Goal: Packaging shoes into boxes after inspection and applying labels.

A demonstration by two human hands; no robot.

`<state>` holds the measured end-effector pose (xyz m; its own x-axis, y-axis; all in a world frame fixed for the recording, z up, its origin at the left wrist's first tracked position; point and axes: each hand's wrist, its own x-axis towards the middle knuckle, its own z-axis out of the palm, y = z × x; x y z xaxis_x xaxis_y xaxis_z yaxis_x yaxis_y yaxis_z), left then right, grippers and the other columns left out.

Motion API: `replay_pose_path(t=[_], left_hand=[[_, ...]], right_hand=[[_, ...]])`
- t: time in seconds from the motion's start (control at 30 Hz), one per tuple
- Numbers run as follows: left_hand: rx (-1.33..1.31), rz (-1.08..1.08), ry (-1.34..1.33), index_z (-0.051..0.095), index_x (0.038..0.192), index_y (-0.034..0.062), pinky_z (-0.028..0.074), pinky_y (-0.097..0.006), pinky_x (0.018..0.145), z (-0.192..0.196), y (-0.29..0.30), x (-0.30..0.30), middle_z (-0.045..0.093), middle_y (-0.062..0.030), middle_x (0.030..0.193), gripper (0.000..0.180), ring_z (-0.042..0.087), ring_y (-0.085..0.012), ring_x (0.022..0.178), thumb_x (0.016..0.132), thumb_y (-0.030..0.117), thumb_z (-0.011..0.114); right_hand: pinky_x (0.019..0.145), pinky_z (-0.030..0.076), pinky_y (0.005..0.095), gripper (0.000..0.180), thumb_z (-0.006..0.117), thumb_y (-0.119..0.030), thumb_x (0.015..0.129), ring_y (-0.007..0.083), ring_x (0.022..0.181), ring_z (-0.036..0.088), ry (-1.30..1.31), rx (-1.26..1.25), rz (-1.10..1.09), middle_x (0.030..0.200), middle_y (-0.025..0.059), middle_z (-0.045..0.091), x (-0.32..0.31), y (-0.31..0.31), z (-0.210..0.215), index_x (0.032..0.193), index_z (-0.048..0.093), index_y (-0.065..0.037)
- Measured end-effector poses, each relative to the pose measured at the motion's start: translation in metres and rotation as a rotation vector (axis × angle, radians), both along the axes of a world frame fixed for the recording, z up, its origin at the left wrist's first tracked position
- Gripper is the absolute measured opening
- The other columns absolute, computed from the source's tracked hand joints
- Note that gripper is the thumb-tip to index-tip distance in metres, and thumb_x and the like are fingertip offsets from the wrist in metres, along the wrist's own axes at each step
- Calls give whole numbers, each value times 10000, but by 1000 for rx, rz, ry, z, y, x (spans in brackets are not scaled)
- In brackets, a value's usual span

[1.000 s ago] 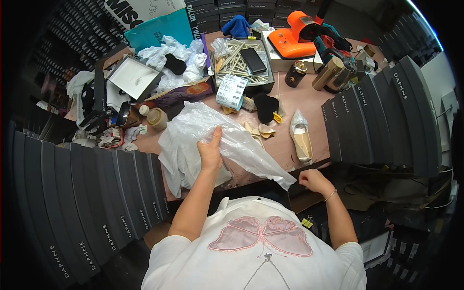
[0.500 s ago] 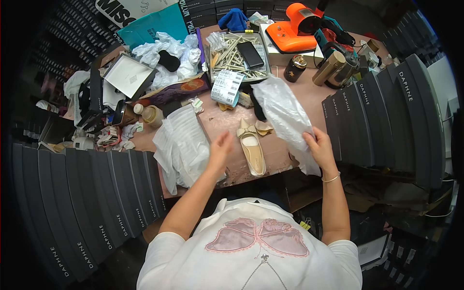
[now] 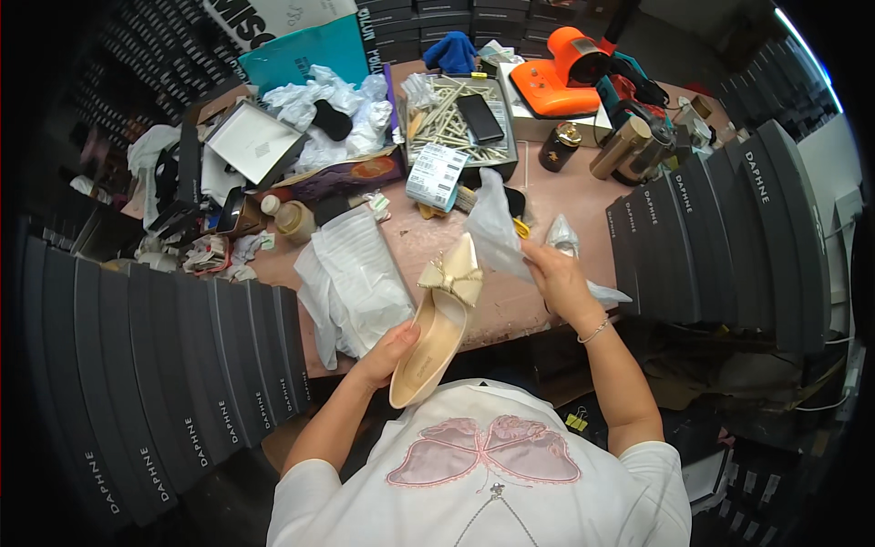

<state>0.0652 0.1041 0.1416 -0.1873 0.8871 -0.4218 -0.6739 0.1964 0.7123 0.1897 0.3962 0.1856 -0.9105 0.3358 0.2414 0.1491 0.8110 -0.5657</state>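
A cream pointed flat shoe (image 3: pixel 437 337) with a bow on its toe is lifted off the table near my chest, toe pointing away. My left hand (image 3: pixel 385 357) grips its left side, thumb over the edge. My right hand (image 3: pixel 559 281) pinches a thin white wrapping sheet (image 3: pixel 497 228), which hangs over the table to the right of the toe. A crumpled pale, silvery wad (image 3: pixel 563 235) lies just beyond that hand. Left of the shoe, a stack of white wrapping sheets (image 3: pixel 354 273) rests on the table.
Tall stacks of dark shoe boxes (image 3: pixel 169 365) flank me; another stack (image 3: pixel 702 228) stands right. At the back are a tray of pale sticks (image 3: pixel 447 109) with a black phone (image 3: pixel 479 118), a label pad (image 3: pixel 436 173), an orange machine (image 3: pixel 565 77), a black jar (image 3: pixel 559 148) and a bottle (image 3: pixel 293 219).
My left hand has taken hold of the shoe and raised it toward me. My right hand has moved left with the sheet, which is now more bunched. The silvery wad has come into sight.
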Motion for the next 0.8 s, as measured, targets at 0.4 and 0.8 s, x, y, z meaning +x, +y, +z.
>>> replay_pose_path(t=[0.4,0.8], left_hand=[[61,500,-679,498,1249,28,531,-362,839,-40,6,50,606,-118,1142,553,619,-212,1015,924,474,520],[129,434,-207,453,1283,17,463,-320,907,28,20,47,560,-94,1192,527,558,-184,1065,835,152,694]], right_hand=[[792,490,304,218,596,-54,844,144,853,625,-324,-891,414,969,92,691,-15,-86,-25,1045,630,24],[683,463,224,226,580,-22,849,44,778,553,-401,-1000,273,894,-2,648,5,-67,23,1070,613,15]])
